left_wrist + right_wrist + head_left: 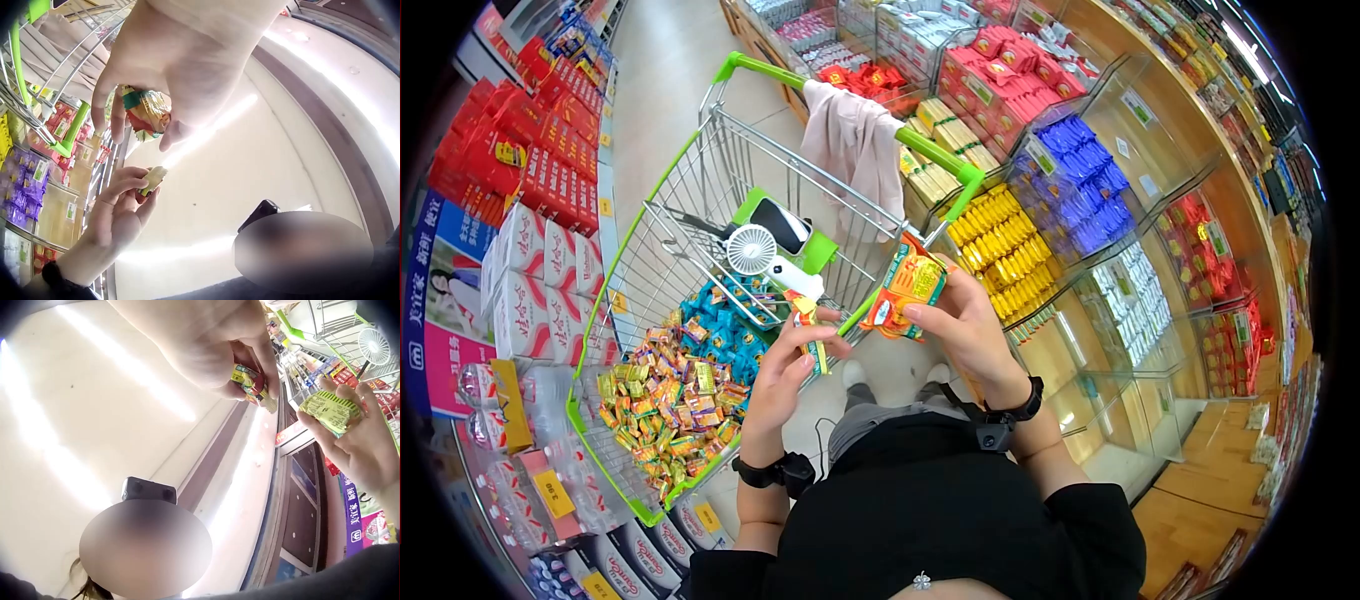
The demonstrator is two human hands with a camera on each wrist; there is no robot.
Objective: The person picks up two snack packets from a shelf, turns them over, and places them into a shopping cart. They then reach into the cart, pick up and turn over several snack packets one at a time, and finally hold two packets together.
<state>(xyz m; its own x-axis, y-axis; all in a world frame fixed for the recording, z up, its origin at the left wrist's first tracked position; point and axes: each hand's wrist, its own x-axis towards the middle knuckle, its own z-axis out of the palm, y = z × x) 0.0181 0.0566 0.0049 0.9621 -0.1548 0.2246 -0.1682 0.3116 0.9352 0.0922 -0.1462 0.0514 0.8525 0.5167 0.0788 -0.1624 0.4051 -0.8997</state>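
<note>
My left hand [775,380] holds a small snack packet [811,333] by its edges, fingers on one side and thumb on the other. Its light green printed face [331,411] shows in the right wrist view. In my right hand [970,325] an orange snack packet [910,288] with yellow and teal on it is pinched between thumb and fingers. The two packets are apart, side by side over the near edge of a shopping cart [662,188]. In the cart lie a heap of small orange-yellow packets [670,390] and teal packets [715,325].
A white handheld fan [752,250] and a dark-screened device [782,225] lie on the cart's green seat. Pale cloth [855,135] hangs over the handle. Candy bins hold yellow packets [1005,250] and blue packets [1080,180] at right; red boxes [560,145] are stacked at left.
</note>
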